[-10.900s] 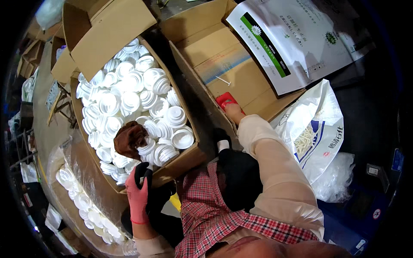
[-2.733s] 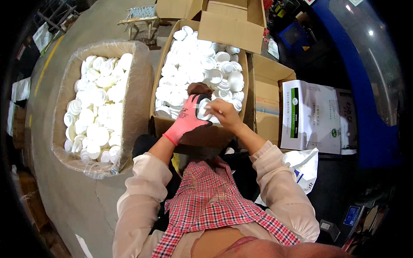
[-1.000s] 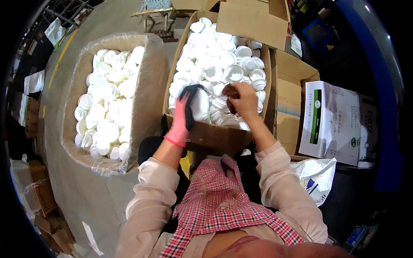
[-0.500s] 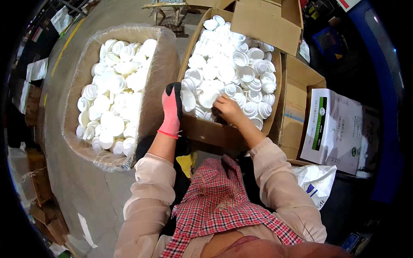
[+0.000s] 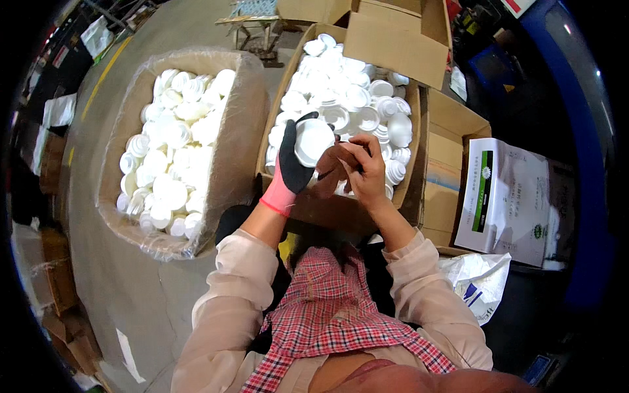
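Note:
My left hand [image 5: 293, 167], in a pink and black glove, holds a round white plastic lid [image 5: 313, 140] over the near edge of the right-hand cardboard box [image 5: 334, 209]. My bare right hand [image 5: 364, 171] presses a brown cloth [image 5: 333, 169] against the lid's lower right side. The box below them is full of several white lids [image 5: 347, 98]. A second cardboard box [image 5: 242, 144], lined with clear plastic, stands to the left and holds several more white lids [image 5: 171, 157].
An open empty cardboard box [image 5: 452, 150] stands to the right, with a printed white sheet [image 5: 508, 196] on it. A white plastic bag [image 5: 478, 281] lies by my right elbow. Flattened cartons [image 5: 59, 295] lie at the left on the grey floor [image 5: 124, 281].
My left hand has come up from the box's near rim with a white lid in it. My right hand has lifted out of the lids and brought the brown cloth against it.

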### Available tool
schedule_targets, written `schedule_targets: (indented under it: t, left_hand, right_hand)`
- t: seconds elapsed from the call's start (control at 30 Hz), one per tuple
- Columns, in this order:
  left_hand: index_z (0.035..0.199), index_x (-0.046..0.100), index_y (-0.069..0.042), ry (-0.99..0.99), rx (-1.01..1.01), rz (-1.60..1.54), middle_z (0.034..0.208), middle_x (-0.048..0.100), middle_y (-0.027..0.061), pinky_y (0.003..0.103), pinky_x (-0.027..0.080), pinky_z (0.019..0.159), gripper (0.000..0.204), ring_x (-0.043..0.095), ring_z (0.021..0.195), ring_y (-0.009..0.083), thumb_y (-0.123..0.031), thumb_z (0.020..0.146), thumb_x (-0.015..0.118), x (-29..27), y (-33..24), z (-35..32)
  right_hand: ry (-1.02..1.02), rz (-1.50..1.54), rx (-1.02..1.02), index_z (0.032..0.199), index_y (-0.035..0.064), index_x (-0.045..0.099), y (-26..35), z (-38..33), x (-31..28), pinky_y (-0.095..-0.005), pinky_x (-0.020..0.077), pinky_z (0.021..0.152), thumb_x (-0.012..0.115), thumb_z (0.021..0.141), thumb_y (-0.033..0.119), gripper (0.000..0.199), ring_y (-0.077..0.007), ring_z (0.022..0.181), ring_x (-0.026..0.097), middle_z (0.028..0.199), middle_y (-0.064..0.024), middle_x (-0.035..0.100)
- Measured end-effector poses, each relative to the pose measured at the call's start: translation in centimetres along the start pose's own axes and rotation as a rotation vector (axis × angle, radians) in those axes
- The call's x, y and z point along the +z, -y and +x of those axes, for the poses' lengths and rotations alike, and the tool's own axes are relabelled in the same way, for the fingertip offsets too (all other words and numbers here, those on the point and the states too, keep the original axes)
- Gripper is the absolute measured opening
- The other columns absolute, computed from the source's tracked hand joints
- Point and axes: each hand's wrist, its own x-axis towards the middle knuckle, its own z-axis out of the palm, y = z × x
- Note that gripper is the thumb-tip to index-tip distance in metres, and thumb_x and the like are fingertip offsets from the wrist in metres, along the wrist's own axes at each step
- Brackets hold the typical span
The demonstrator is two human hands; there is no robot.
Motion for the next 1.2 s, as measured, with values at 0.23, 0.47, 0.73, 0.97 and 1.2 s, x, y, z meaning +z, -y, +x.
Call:
schedule_targets:
  t: [0.23, 0.47, 0.73, 0.97, 1.2]
  left_hand:
    - [0.125, 0.053, -0.007, 0.183, -0.655, -1.013, 0.109, 0.063, 0.0106, 0.037, 0.050, 0.085, 0.074, 0.062, 0.099, 0.0246, -0.070, 0.090, 0.036, -0.4, 4.4, -1.1]
    - [0.130, 0.048, -0.002, -0.010, 0.187, 0.761, 0.123, 0.056, 0.0105, 0.031, 0.042, 0.094, 0.041, 0.056, 0.108, 0.0203, -0.029, 0.098, 0.048, 2.7, 2.3, -2.9]
    - [0.140, 0.034, -0.002, -0.215, -0.274, -0.894, 0.140, 0.041, 0.0237, 0.067, 0.025, 0.108, 0.076, 0.037, 0.130, 0.0475, -0.063, 0.094, 0.030, -2.2, -0.8, 1.3]
    - [0.143, 0.030, -0.002, 0.173, -0.293, -1.330, 0.142, 0.038, 0.0262, 0.060, 0.029, 0.109, 0.075, 0.035, 0.131, 0.0499, -0.061, 0.096, 0.027, -2.6, -0.3, 1.5]
    - [0.138, 0.041, -0.002, 0.165, -0.307, -0.976, 0.131, 0.056, 0.0156, 0.047, 0.038, 0.106, 0.064, 0.049, 0.127, 0.0248, -0.051, 0.098, 0.033, -1.8, -1.4, 0.5]
  right_hand:
    - [0.158, -0.044, -0.350, 0.099, 0.0021, 0.065, 1.1, -0.4, 0.8, -0.0397, 0.0430, 0.078, 0.058, 0.063, -0.003, 0.037, -0.0333, 0.087, 0.050, 0.097, -0.0127, 0.054]
    - [-0.124, -0.246, -0.005, 0.096, 0.0047, 0.061, -1.7, 1.4, 0.8, -0.0393, 0.0458, 0.076, 0.068, 0.067, -0.005, 0.032, -0.0329, 0.088, 0.051, 0.092, -0.0125, 0.050]
    - [-0.025, -0.480, 0.233, 0.107, 0.0031, 0.057, -20.9, 0.9, 1.9, -0.0459, 0.0403, 0.094, 0.068, 0.078, 0.017, 0.034, -0.0385, 0.103, 0.051, 0.111, -0.0186, 0.057]
    - [-0.049, -0.693, 0.877, 0.102, 0.0038, 0.063, -26.4, 5.5, 0.7, -0.0476, 0.0456, 0.088, 0.069, 0.080, 0.024, 0.031, -0.0397, 0.106, 0.055, 0.111, -0.0225, 0.062]
    - [-0.163, -0.195, 0.243, 0.086, 0.0065, 0.057, -13.6, 6.0, -0.5, -0.0414, 0.0370, 0.100, 0.071, 0.073, 0.018, 0.023, -0.0358, 0.117, 0.047, 0.119, -0.0177, 0.052]
